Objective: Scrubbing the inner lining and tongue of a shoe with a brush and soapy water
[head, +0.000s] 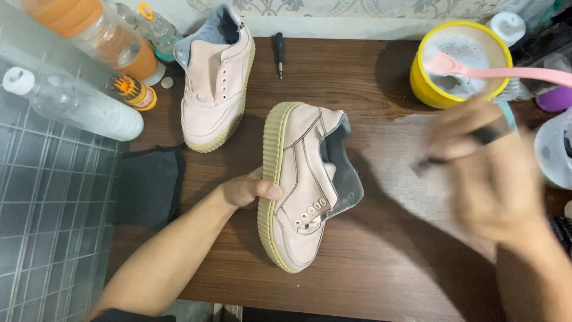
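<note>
While the frame is read from its left edge, a clear plastic bottle (74, 104) lies on its side at upper left, with an orange-filled jar (101, 30) above it and a small orange-labelled bottle (134, 92) just beside. A dark cloth (149, 185) lies flat at the left edge of the brown wooden table (369, 268). One pale pink shoe (215, 80) stands upright at upper centre-left; a black screwdriver (278, 53) lies just to its right, apart from it. Left hand (247, 189) at centre: fingers curled round the yellowish sole of a second pale pink shoe (304, 185), thumb on the sole edge; this shoe is tipped on its side at frame centre, its upper facing right. Yellow bowl (462, 62) at upper right holds foamy liquid; a pink brush handle (512, 73) rests across its rim. Right hand (488, 173) at right is motion-blurred; fingers appear closed on a dark, thin object (485, 136), kind not discernible
</note>
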